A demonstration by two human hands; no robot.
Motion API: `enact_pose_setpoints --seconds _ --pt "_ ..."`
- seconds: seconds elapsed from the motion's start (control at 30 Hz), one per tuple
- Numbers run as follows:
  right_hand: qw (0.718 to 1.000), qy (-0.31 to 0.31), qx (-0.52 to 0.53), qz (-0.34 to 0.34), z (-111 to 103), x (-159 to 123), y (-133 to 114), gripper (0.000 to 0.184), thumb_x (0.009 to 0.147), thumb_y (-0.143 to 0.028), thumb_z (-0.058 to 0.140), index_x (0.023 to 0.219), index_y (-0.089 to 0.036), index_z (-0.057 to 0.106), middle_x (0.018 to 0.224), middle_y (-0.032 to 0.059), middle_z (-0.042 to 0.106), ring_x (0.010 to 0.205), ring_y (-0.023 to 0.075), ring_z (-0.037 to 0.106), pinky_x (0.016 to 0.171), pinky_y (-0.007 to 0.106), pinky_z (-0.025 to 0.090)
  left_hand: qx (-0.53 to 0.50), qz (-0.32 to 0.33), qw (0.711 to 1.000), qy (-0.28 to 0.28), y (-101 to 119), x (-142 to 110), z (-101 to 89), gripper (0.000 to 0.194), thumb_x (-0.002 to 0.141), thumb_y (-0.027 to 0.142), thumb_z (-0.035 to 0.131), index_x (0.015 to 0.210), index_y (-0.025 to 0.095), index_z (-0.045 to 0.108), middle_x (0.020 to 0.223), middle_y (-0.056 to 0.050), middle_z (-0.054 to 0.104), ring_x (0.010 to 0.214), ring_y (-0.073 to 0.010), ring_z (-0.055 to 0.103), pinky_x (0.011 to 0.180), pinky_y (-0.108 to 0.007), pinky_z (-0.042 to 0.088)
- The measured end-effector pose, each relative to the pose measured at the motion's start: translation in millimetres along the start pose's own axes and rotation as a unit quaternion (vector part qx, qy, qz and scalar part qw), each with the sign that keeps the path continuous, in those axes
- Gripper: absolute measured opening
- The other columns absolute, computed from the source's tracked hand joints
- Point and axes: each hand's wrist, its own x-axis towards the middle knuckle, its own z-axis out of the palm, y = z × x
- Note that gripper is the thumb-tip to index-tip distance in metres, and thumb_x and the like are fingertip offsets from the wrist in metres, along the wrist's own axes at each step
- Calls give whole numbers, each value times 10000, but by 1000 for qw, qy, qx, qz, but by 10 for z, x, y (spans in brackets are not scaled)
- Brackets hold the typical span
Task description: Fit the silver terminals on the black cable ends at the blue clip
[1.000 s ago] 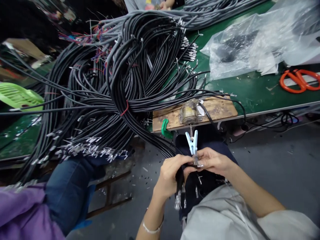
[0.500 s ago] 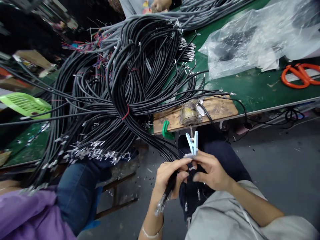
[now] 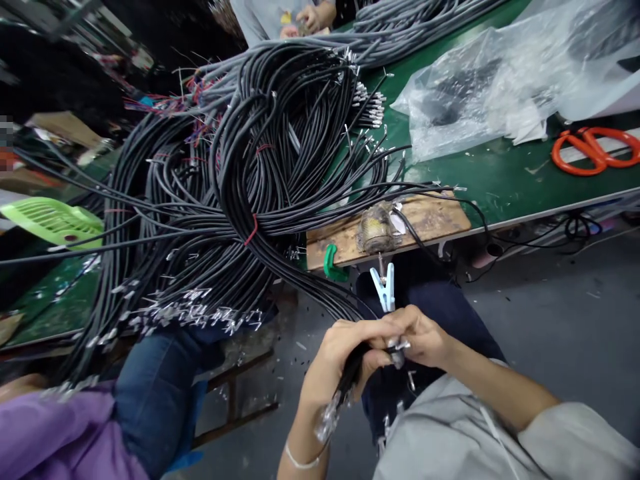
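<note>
My left hand is closed around a bundle of black cables, whose stripped silvery ends stick out below near my wrist. Between both hands, one cable's pale, shiny end shows, and the fingers of my right hand pinch at it. My two hands touch at the fingertips. Just beyond them a light blue clothespin hangs on the shaft of a small tape-wrapped motor. The motor sits on a wooden board at the table edge, beside a green clamp.
Coiled black cables heap the green table, with grey cables behind. On the right lie a clear plastic bag and orange-handled scissors. A person in a purple top sits at left; another person's hands are across the table.
My right hand has closed in on my left and now pinches the cable end; half a second ago its thumb and fingers were apart. The view has shifted slightly.
</note>
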Motion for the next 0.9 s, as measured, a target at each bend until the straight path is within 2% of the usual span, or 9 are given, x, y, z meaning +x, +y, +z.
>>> enact_pose_setpoints --seconds 0.03,0.1,0.2,0.3,0.4,0.47,0.57,0.73,0.9 --pt "997 9 55 48 6 1 42 418 738 -513 683 560 -151 574 514 -27 449 439 83 383 418 226 300 6 8 1000 0 -1 16 19 253 916 351 574 1070 165 647 629 -6 635 550 -118 610 612 -207 473" --pt "991 24 91 100 2 4 94 370 731 -438 656 527 -147 554 476 -39 427 396 68 335 379 215 245 25 16 999 -25 -10 31 57 232 938 307 536 1073 157 650 677 -34 666 611 -138 642 640 -221 485" --pt "992 32 58 109 -56 41 53 317 706 -287 651 453 -141 526 437 -43 431 397 58 338 397 208 235 50 35 998 -27 -58 8 120 182 953 229 496 1004 167 659 695 -34 673 591 -119 630 607 -217 457" --pt "989 99 18 111 -144 152 -84 273 678 -256 709 476 -126 577 438 -43 466 420 52 363 425 196 255 69 91 992 44 -136 -35 201 179 957 245 490 911 182 652 639 -3 615 501 -84 558 526 -204 400" --pt "977 185 30 100 -189 308 -222 342 748 -412 699 574 -124 635 504 -35 509 447 49 377 440 181 279 103 146 975 134 -191 -52 293 150 933 202 518 844 192 637 630 9 572 507 -77 542 509 -198 386" --pt "978 175 46 103 -173 397 -276 428 757 -531 685 636 -121 666 546 -19 533 489 62 421 466 184 323 119 164 962 184 -205 -39 349 133 906 146 529 827 191 627 642 11 573 512 -75 537 511 -199 390" --pt "980 150 77 107 -106 470 -277 459 713 -576 722 687 -119 698 570 2 565 557 92 494 517 201 387 132 163 955 211 -207 11 411 127 883 113 530 838 176 630 655 6 582 514 -77 539 509 -205 391" --pt "969 175 154 81 -46 472 -147 388 710 -511 764 712 -126 715 621 25 611 607 111 535 570 215 432 181 135 954 200 -185 103 429 111 860 99 571 862 174 652 650 12 587 509 -78 550 509 -204 396" --pt "957 136 230 115 -146 402 -7 448 769 -570 685 821 -127 717 746 57 659 632 117 550 577 228 424 198 124 956 175 -187 102 424 117 872 101 566 881 171 659 628 15 596 517 -83 578 527 -199 429"
